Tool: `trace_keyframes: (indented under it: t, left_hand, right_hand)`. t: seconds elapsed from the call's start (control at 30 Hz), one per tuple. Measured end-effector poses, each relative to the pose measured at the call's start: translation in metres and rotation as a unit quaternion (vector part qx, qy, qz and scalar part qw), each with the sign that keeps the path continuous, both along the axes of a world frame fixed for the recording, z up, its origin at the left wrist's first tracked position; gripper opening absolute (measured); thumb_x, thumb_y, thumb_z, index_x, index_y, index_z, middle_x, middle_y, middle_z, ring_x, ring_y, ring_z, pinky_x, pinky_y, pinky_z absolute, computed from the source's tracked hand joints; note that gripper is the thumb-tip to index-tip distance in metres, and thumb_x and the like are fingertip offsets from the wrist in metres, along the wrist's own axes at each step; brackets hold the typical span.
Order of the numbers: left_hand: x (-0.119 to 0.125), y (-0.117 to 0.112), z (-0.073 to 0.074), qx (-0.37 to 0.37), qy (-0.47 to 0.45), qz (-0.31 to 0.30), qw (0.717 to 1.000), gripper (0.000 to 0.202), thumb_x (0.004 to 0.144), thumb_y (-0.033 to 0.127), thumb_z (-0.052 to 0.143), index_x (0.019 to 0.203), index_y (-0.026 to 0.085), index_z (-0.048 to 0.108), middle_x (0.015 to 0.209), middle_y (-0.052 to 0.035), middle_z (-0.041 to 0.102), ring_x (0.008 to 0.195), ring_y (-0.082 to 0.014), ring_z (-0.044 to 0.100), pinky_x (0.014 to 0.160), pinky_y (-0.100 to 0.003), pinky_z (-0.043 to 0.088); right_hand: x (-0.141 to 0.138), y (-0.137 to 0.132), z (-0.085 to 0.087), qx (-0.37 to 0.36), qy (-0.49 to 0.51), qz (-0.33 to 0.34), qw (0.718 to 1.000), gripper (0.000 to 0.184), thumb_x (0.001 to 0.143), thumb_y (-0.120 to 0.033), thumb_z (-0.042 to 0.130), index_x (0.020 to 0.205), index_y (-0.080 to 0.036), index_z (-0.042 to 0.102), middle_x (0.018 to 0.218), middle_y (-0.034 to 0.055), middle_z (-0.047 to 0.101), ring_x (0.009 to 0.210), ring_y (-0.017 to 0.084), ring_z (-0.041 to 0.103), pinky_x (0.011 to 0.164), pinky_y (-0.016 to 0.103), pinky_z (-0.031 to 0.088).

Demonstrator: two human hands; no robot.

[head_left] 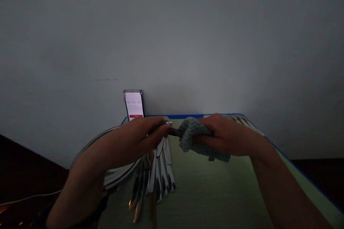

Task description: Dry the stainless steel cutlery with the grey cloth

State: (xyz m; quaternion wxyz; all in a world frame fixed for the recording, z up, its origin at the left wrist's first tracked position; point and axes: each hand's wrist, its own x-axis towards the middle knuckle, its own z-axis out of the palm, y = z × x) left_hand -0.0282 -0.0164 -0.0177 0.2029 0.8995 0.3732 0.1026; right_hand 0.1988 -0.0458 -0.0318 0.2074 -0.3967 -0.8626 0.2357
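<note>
The cloth (191, 134) hides part of the held utensil (174, 132).

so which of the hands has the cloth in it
The right hand: the grey cloth is bunched in its grip. The left hand holds the slim dark piece that runs into the cloth.

I count two hands, one left (142, 134) and one right (228, 136), one cloth (191, 132), one held utensil (174, 132), one phone (135, 108), one table (215, 186) and one cable (34, 196). The middle cutlery (158, 190) makes at least six pieces, the far-right cutlery (243, 120) at least three; the plates (120, 177) overlap too much to number.
</note>
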Motion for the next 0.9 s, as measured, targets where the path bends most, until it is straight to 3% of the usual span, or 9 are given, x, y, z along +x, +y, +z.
trace_keyframes:
  t: [0.1,0.27,0.43,0.57,0.9]
  left_hand:
    - [-0.003,-0.003,0.002,-0.021,-0.017,-0.053,0.998,0.028,0.089,0.035,0.035,0.086,0.019,0.057,0.063,0.0027,0.053,0.055,-0.0087,0.047,0.051,-0.018,0.037]
    - [0.003,-0.006,0.001,0.006,0.017,-0.056,0.998,0.028,0.088,0.035,0.037,0.086,0.018,0.059,0.065,0.0016,0.056,0.055,-0.0095,0.049,0.051,-0.02,0.036]
    - [0.019,-0.002,-0.005,0.045,0.024,-0.101,0.994,0.021,0.087,0.024,0.039,0.086,0.017,0.059,0.074,-0.0005,0.061,0.062,-0.0103,0.053,0.057,-0.02,0.037]
    - [0.017,0.002,-0.004,0.049,-0.004,-0.119,0.992,0.027,0.089,0.028,0.037,0.083,0.015,0.059,0.065,0.0015,0.055,0.057,-0.0089,0.048,0.055,-0.02,0.035]
    - [-0.013,0.014,-0.003,0.027,-0.08,-0.041,0.996,0.029,0.088,0.035,0.041,0.074,0.015,0.058,0.056,0.0057,0.042,0.051,-0.0064,0.037,0.048,-0.018,0.031]
  right_hand:
    - [-0.002,-0.003,0.003,-0.017,0.002,0.024,1.0,0.018,0.082,-0.024,0.05,0.096,-0.02,0.062,0.076,-0.0024,0.063,0.061,0.009,0.054,0.058,0.019,0.041]
    - [-0.003,-0.003,0.002,-0.021,-0.016,0.027,0.999,0.016,0.082,-0.024,0.049,0.091,-0.019,0.061,0.074,-0.0023,0.063,0.058,0.009,0.053,0.056,0.019,0.04]
    - [-0.009,0.001,-0.005,0.014,-0.035,0.01,0.999,0.014,0.082,-0.023,0.05,0.088,-0.018,0.06,0.075,-0.0003,0.064,0.065,0.011,0.055,0.06,0.022,0.039]
    - [-0.008,0.003,-0.005,0.007,0.003,0.021,1.0,0.016,0.083,-0.024,0.05,0.092,-0.018,0.061,0.078,-0.0015,0.064,0.065,0.01,0.054,0.06,0.02,0.039]
    - [0.018,0.006,-0.005,-0.038,-0.006,-0.085,0.996,0.024,0.08,-0.036,0.053,0.094,-0.022,0.066,0.072,-0.0025,0.066,0.06,0.012,0.056,0.053,0.021,0.041]
